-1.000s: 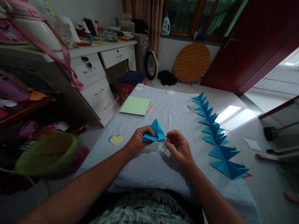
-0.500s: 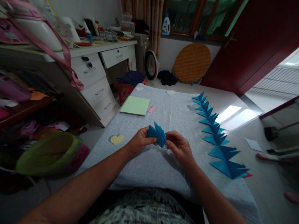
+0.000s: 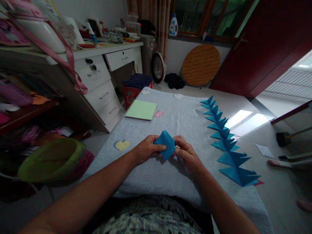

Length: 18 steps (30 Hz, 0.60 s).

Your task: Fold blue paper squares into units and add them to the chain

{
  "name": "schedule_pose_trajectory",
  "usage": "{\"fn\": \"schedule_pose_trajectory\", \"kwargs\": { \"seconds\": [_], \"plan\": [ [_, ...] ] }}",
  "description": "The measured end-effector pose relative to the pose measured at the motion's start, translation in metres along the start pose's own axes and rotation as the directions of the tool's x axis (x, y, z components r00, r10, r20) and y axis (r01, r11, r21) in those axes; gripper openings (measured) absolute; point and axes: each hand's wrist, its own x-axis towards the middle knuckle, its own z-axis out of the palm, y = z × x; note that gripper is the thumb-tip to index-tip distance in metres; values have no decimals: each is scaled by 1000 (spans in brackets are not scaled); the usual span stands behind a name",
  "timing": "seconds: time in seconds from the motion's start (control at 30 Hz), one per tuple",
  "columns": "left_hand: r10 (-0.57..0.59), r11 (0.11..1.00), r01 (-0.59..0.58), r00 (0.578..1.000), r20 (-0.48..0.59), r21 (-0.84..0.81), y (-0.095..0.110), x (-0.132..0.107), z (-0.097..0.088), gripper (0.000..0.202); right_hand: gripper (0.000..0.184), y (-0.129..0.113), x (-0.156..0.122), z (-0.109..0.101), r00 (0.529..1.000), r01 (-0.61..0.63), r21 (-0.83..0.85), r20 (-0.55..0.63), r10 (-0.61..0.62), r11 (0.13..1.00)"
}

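Note:
A folded blue paper piece (image 3: 165, 144), now a flat diamond shape, is held just above the grey quilted cloth (image 3: 170, 175). My left hand (image 3: 146, 150) pinches its left side with thumb on top. My right hand (image 3: 186, 152) pinches its right side, fingers curled. To the right, a long row of finished blue folded triangles (image 3: 225, 141) lies along the cloth's right side, overlapping one another.
A green paper pad (image 3: 140, 110) and a small pink scrap (image 3: 158, 114) lie at the cloth's far left. A white desk with drawers (image 3: 102, 84) and a green-lined bin (image 3: 51, 159) stand to the left. A red stool (image 3: 133, 87) is beyond the cloth.
The blue piece has been collapsed from an open, pointed shape into a flat diamond. My right hand closed in and took hold of its right side.

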Motion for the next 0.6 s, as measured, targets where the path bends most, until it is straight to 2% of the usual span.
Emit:
{"fn": "schedule_pose_trajectory", "kwargs": {
  "seconds": [0.2, 0.33, 0.47, 0.6],
  "plan": [
    [-59, 997, 60, 998, 27, -39, 0, 1, 0, 39, 32, 5, 0, -1, 1000, 16, -112, 4, -15, 994],
    [-82, 992, 81, 997, -13, -98, 1, 2, 2, 43, 22, 5, 0, -2, 999, 44, -174, 0, -45, 984],
    [-120, 985, 117, 993, -12, -128, 2, 1, 3, 50, 15, 6, 2, -2, 998, 57, -146, 0, -57, 988],
    [-105, 986, 102, 994, -14, -135, 4, 2, 4, 49, 14, 8, 2, -3, 999, 53, -49, 14, -53, 997]
  ]
}}
